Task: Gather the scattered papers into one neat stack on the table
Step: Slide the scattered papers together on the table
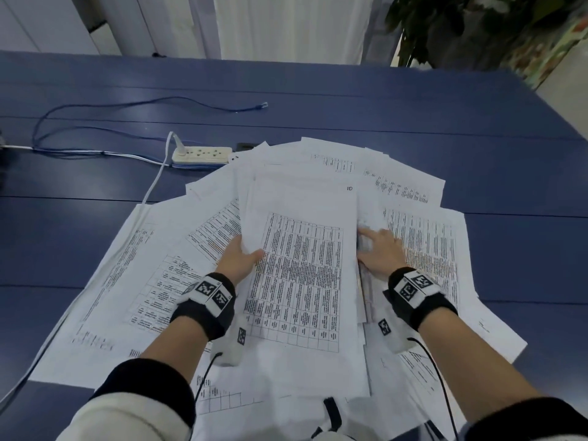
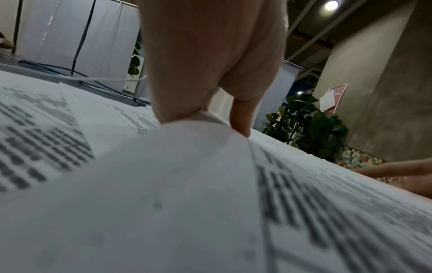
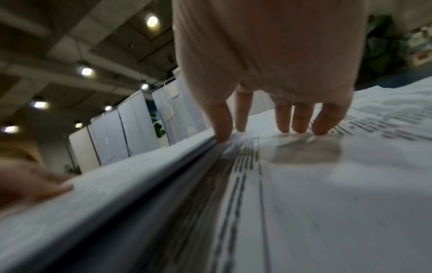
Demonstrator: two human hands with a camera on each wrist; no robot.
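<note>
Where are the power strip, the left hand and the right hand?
power strip [image 1: 202,154]: head view, middle of its socket face.
left hand [image 1: 237,259]: head view, back of the hand.
right hand [image 1: 381,249]: head view, back of the hand.

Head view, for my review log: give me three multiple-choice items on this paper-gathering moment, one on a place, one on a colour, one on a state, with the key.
1. Where does the power strip lie?
A. left of and beyond the papers
B. on top of the papers
C. at the table's near edge

2. What colour is the table?
A. white
B. blue
C. brown

3. What is the left hand doing?
A. hanging idle
B. gripping the left edge of the bundle
C. holding a cable

Key: 1 A, the strip sits on bare table beyond the spread; 2 B, its planks are dark blue; 3 B, the thumb lies over the top sheet.
</note>
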